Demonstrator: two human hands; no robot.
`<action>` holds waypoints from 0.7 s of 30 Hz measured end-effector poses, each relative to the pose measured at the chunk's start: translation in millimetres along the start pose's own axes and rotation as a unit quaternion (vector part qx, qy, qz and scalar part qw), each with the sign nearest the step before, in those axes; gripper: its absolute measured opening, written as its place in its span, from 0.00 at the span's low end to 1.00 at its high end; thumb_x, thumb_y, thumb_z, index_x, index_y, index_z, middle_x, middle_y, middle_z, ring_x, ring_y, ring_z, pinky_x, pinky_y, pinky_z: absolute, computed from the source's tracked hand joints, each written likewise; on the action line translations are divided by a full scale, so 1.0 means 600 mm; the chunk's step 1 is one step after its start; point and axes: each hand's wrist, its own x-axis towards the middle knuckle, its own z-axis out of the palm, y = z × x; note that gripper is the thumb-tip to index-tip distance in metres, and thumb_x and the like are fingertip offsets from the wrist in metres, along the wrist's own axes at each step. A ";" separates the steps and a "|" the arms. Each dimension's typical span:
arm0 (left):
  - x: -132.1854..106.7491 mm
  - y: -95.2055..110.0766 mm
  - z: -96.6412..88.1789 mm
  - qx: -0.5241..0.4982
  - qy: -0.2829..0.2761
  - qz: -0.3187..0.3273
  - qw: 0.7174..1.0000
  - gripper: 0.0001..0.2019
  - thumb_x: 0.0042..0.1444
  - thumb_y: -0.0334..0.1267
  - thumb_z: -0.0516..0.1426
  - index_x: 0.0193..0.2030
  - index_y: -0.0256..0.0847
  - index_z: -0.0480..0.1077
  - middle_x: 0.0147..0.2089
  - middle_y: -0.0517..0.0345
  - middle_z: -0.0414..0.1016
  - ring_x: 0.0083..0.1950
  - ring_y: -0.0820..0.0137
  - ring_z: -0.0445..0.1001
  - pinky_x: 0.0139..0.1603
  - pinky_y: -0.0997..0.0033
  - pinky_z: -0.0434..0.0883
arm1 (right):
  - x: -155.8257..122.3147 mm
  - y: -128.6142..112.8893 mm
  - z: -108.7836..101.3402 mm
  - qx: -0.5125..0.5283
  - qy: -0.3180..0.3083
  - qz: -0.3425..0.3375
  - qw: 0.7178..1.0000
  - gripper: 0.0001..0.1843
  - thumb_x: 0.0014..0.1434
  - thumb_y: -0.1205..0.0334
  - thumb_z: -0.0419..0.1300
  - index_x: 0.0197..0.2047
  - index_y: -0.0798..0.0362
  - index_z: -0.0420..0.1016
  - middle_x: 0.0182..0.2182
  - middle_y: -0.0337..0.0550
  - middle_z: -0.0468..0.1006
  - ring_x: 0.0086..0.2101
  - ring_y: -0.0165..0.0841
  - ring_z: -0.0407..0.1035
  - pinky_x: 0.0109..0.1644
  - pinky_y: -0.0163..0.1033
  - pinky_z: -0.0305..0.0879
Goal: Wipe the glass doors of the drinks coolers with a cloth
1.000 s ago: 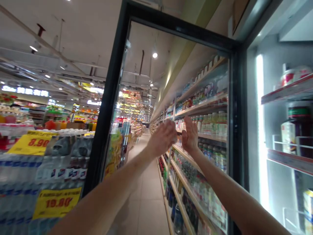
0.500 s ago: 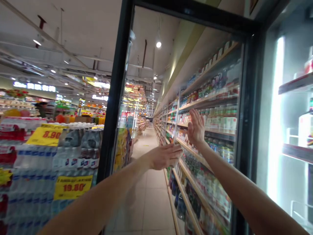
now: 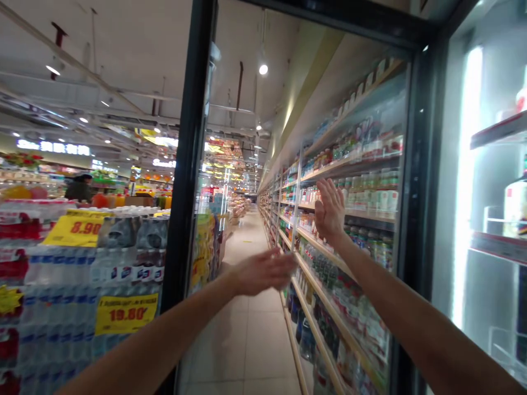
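Note:
A glass cooler door in a black frame [image 3: 187, 148] stands swung open in front of me. My right hand [image 3: 330, 211] is raised before the pane with its fingers up and palm turned towards the glass; nothing is in it. Whether its palm touches the pane I cannot tell. Lower and to the left, my left hand [image 3: 265, 272] stretches sideways with extended fingers, slightly blurred and holding nothing. Through the pane show long shelves of bottled drinks [image 3: 370, 189].
To the left rise stacked packs of bottled water [image 3: 61, 307] with yellow price signs [image 3: 127, 314]. The lit cooler interior, with a shelf [image 3: 500, 248] and bottles, lies at the right. An aisle floor [image 3: 263, 343] runs ahead behind the glass. A person [image 3: 79, 188] is far left.
My left hand has moved left and slightly down, away from my right hand. The right hand keeps its pose. The door frame appears slightly farther left.

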 end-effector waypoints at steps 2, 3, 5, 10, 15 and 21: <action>0.004 -0.033 -0.013 0.043 0.036 -0.159 0.986 0.18 0.62 0.33 0.46 0.58 0.43 0.62 0.68 0.56 0.52 0.71 0.67 0.41 0.70 0.51 0.39 | 0.000 0.001 0.002 -0.003 0.010 -0.007 1.000 0.26 0.64 0.58 0.38 0.63 0.51 0.56 0.60 0.46 0.64 0.63 0.36 0.51 0.65 0.49 0.47; 0.007 -0.043 -0.015 0.065 0.053 -0.219 0.972 0.19 0.62 0.33 0.46 0.59 0.42 0.60 0.69 0.53 0.50 0.71 0.65 0.39 0.70 0.49 0.37 | 0.000 0.002 0.003 -0.005 0.015 -0.010 1.000 0.26 0.64 0.58 0.38 0.63 0.51 0.56 0.60 0.46 0.64 0.63 0.36 0.51 0.65 0.49 0.47; 0.008 -0.041 -0.008 0.088 0.061 -0.209 0.972 0.18 0.61 0.36 0.47 0.59 0.45 0.61 0.69 0.57 0.49 0.71 0.65 0.38 0.70 0.51 0.35 | -0.001 0.002 0.004 -0.006 0.013 -0.014 1.000 0.26 0.64 0.58 0.39 0.63 0.51 0.55 0.60 0.46 0.63 0.63 0.36 0.51 0.65 0.49 0.47; -0.012 -0.026 0.005 0.089 0.044 0.049 0.994 0.16 0.62 0.37 0.46 0.54 0.57 0.64 0.67 0.79 0.51 0.70 0.81 0.37 0.71 0.68 0.35 | -0.003 0.002 0.004 -0.016 0.021 -0.028 0.999 0.25 0.64 0.59 0.40 0.63 0.50 0.55 0.60 0.46 0.63 0.63 0.36 0.51 0.64 0.49 0.47; -0.034 -0.100 -0.050 0.131 0.099 -0.246 0.955 0.19 0.60 0.32 0.47 0.59 0.40 0.61 0.69 0.50 0.49 0.72 0.63 0.33 0.69 0.48 0.34 | -0.003 -0.002 0.001 -0.035 -0.003 -0.075 0.997 0.25 0.64 0.59 0.42 0.64 0.51 0.55 0.61 0.47 0.61 0.63 0.37 0.49 0.66 0.50 0.43; -0.070 -0.078 -0.056 0.070 -0.006 0.007 0.998 0.17 0.60 0.39 0.49 0.57 0.54 0.63 0.67 0.68 0.54 0.71 0.76 0.41 0.70 0.66 0.37 | -0.004 -0.005 -0.002 -0.042 -0.013 -0.088 0.995 0.25 0.63 0.59 0.42 0.63 0.51 0.56 0.61 0.47 0.61 0.63 0.36 0.50 0.66 0.49 0.44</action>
